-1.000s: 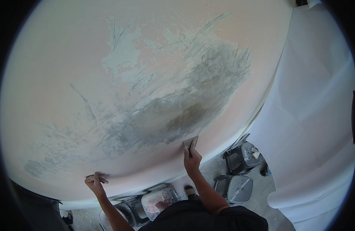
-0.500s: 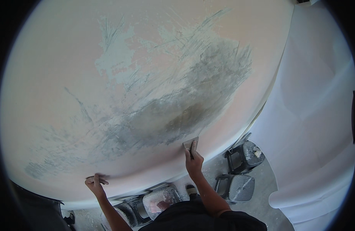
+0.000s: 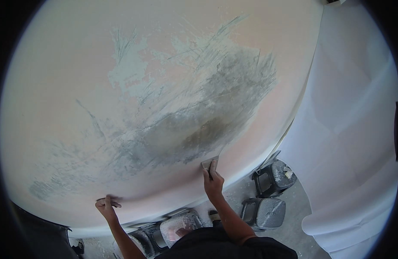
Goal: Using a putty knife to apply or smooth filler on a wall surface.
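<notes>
Right in front of us, a huge curved panel [image 3: 78, 56] in pale pink fills most of the view, and across its middle runs a big grey patch [image 3: 177, 134], scratched and streaked, with a browner spot toward its right side. Here's the right hand [image 3: 213, 181], gripping a scraper [image 3: 206, 163], fingers stretched along the handle, the wide blade at the panel just below the lower edge of that grey. Over to the left, well apart, the left hand [image 3: 106, 206] pinches a thin dark piece [image 3: 115, 199] near the panel's lower edge; too small to tell from here what it is.

Down below, on the dusty floor [image 3: 296, 222], look at the stools! The far right stool [image 3: 282, 177] carries a small pale scrap [image 3: 288, 174] on its seat. Just beside it, the nearer right stool [image 3: 270, 211] shows a ribbed top streaked with white. By the person's dark shirt [image 3: 238, 246], a speckled stool [image 3: 175, 226] bears a reddish patch on its seat, and a darker one sits close on its left. And down the right side hangs a broad white sheet [image 3: 350, 129], rippling in folds, its lower edge curled.
</notes>
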`<state>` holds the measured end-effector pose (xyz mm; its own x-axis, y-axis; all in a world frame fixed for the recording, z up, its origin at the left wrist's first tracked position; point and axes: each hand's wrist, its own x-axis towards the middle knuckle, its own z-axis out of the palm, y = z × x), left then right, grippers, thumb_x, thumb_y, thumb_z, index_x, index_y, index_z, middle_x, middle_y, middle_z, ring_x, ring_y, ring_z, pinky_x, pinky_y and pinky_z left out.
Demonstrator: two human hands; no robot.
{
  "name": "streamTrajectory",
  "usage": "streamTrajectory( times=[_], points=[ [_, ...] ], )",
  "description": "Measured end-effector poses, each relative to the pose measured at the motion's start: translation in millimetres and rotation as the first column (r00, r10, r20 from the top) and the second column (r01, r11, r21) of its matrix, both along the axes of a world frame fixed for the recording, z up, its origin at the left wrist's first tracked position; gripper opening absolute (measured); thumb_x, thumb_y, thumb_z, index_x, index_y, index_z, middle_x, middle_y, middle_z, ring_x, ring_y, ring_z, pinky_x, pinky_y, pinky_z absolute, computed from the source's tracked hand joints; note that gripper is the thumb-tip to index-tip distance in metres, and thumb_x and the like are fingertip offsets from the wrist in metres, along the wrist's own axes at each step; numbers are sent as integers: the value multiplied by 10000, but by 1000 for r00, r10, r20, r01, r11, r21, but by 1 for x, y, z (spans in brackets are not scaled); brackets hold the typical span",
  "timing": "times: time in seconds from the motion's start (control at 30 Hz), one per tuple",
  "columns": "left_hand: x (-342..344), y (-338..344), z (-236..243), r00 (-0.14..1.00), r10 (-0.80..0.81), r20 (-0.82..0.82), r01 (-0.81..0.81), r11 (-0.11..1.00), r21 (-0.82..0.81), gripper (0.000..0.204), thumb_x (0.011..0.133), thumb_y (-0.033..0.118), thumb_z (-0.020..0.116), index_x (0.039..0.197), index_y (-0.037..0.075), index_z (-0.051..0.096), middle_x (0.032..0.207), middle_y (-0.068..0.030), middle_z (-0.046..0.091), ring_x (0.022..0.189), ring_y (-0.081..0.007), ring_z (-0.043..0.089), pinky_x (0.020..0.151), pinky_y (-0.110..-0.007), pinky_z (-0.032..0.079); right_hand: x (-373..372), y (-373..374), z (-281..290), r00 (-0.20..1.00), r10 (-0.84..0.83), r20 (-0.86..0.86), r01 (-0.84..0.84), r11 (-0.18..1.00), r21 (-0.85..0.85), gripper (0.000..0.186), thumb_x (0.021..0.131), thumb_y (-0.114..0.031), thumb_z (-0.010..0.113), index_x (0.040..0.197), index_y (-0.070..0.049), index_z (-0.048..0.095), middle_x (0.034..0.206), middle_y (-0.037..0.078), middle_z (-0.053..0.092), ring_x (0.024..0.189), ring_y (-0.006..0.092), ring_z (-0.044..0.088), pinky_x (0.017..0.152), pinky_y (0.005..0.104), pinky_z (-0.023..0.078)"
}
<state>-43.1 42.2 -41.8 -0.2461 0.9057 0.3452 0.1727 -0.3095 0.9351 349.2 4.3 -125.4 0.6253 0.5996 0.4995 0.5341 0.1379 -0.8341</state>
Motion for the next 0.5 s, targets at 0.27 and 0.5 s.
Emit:
streamTrajectory(
  times=[0.27, 0.5],
  points=[
    [-1, 5, 0, 998, -4, 65, 4, 1000, 7, 362, 922, 73, 532, 573, -16, 566, 572, -145, 632, 370, -174, 555, 368, -254, 419, 3, -2, 7, 1000, 13, -7, -13, 1000, -3, 515, 908, -191, 662, 1360, -7, 495, 689, 213, 601, 563, 302, 609, 543, 351, 480],
    [-1, 4, 0, 1000, 20, 1, -20, 1000, -8, 378, 921, 68, 534, 554, -14, 570, 559, -140, 628, 363, -171, 549, 382, -244, 412, 0, -1, 12, 1000, 12, 13, -13, 1000, 7, 510, 906, -131, 648, 1355, 38, 475, 651, 200, 559, 514, 199, 533, 532, 302, 454]
  ],
)
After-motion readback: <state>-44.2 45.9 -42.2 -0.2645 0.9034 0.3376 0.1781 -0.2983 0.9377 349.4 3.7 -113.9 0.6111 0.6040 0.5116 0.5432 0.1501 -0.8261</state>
